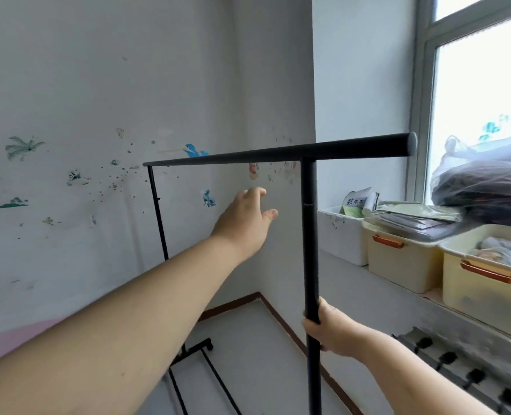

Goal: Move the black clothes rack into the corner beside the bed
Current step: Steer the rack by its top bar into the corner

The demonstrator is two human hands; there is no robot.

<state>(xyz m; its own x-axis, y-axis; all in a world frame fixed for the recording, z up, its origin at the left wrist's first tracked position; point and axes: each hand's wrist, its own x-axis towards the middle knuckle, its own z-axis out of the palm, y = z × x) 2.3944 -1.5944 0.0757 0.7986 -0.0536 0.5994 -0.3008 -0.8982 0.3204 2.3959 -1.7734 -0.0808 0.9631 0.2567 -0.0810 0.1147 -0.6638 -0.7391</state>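
Note:
The black clothes rack point(278, 153) stands in front of me, its top bar running from the left wall toward the window. My right hand point(329, 327) is wrapped around the near upright post, about halfway down. My left hand point(245, 223) is stretched out with fingers apart, below the top bar and not touching it. The far post and the wheeled base point(201, 347) rest on the pale floor close to the room corner. A pink edge of the bed point(14, 342) shows at the lower left.
A window ledge point(398, 283) on the right carries a white box point(342, 235), two cream bins point(404, 262) and a bagged bundle point(484, 187). A radiator point(463, 372) sits below it. The left wall bears stickers. Brown skirting lines the corner.

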